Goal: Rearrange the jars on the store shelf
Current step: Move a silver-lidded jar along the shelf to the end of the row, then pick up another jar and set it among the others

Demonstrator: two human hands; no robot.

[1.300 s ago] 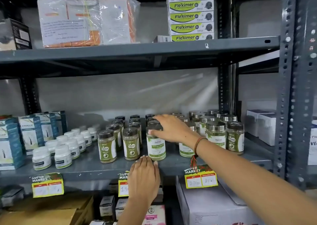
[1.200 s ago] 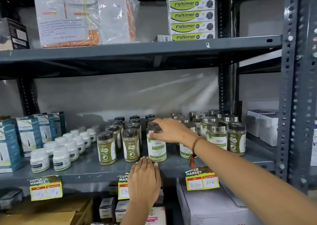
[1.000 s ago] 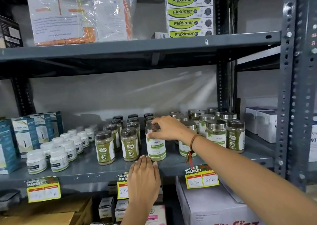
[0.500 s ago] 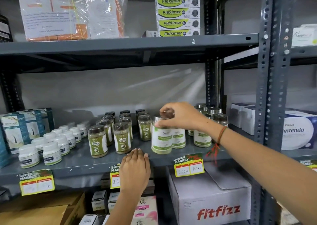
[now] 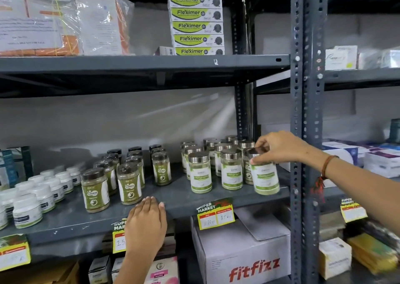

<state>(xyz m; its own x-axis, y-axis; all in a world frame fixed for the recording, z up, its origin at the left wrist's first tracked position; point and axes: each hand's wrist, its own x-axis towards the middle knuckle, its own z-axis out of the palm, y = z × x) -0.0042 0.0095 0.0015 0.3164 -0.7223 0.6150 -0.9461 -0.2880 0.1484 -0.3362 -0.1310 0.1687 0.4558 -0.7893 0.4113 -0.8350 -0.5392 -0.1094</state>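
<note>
My right hand (image 5: 278,147) grips the silver lid of a white-and-green labelled jar (image 5: 265,178), which stands at the right front of the grey middle shelf (image 5: 177,199), close to the upright post. Two matching silver-lidded jars (image 5: 200,173) stand in a row to its left, with more behind them. Brown-lidded green jars (image 5: 95,190) stand in rows further left. My left hand (image 5: 146,224) lies flat on the shelf's front edge, fingers together, holding nothing.
Small white tubs (image 5: 28,210) fill the shelf's left end. A perforated steel post (image 5: 308,132) rises just right of the held jar. A Fitfizz carton (image 5: 242,255) sits below; yellow price tags (image 5: 215,214) hang from the edge. Fleximer boxes (image 5: 195,19) stack above.
My right hand has carried the white-and-green jar from the middle front of the shelf to the right end, beside the post. The view has swung right. My left hand has stayed on the edge.
</note>
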